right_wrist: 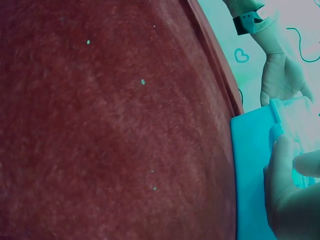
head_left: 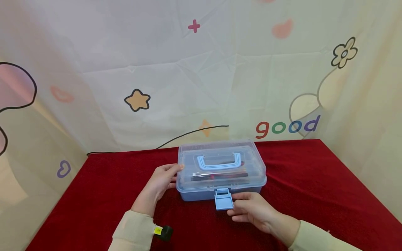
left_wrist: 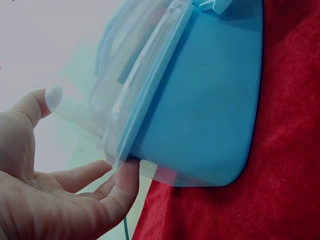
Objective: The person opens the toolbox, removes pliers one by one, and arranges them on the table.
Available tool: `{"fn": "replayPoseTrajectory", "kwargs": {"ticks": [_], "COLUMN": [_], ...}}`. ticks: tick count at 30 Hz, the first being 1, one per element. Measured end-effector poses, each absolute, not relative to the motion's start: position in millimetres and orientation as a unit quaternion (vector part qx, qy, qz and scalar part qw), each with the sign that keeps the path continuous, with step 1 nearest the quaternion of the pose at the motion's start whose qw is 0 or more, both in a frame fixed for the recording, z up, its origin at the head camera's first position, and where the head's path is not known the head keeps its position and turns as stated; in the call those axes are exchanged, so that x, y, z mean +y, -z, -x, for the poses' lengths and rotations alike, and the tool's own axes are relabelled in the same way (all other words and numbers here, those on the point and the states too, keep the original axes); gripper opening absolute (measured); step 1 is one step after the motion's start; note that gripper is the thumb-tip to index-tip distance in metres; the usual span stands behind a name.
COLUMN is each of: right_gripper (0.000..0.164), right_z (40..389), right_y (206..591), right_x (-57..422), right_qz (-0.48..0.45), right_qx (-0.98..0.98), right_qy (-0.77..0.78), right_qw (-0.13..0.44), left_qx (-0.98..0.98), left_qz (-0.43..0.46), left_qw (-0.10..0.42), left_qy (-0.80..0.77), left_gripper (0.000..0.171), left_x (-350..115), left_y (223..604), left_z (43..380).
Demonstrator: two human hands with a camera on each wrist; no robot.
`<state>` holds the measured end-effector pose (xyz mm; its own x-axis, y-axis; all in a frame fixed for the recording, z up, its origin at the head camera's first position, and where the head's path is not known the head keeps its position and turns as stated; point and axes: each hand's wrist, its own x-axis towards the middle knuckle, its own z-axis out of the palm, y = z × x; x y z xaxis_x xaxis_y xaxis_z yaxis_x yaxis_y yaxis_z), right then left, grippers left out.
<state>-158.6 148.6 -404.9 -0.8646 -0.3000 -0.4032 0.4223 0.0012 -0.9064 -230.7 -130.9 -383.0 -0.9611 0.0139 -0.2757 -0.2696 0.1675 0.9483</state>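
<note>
Box [head_left: 204,196] of light-blue plastic, rectangular and clear-lidded, sits on the red-clothed tabletop [head_left: 103,195]. The left-hand grip [head_left: 161,178] clasps its left end; the right-hand grip [head_left: 252,210] touches its blue plastic latch [head_left: 223,202], pinching or not I cannot tell.

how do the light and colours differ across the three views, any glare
Head: fairly even light, with pale highlights on the clear lid; left wrist: the backdrop washes out to near white; right wrist: a cyan cast tints box, left hand and right hand.
</note>
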Motion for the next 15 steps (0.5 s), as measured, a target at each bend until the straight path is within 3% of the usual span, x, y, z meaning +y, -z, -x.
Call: {"fn": "replayPoseTrajectory", "kwargs": {"ticks": [15], "right_gripper": [0.045], "right_z": [162.9], "right_y": [410.9], "right_x": [143.6], "right_qz": [-0.102], "right_qx": [0.655], "right_qy": [0.705], "right_qw": [0.250], "left_qx": [0.756], "left_qz": [0.089], "left_qw": [0.112], "left_qy": [-0.639], "left_gripper": [0.060], "left_x": [-131.8], "left_y": [384.1], "left_z": [231.7]}}
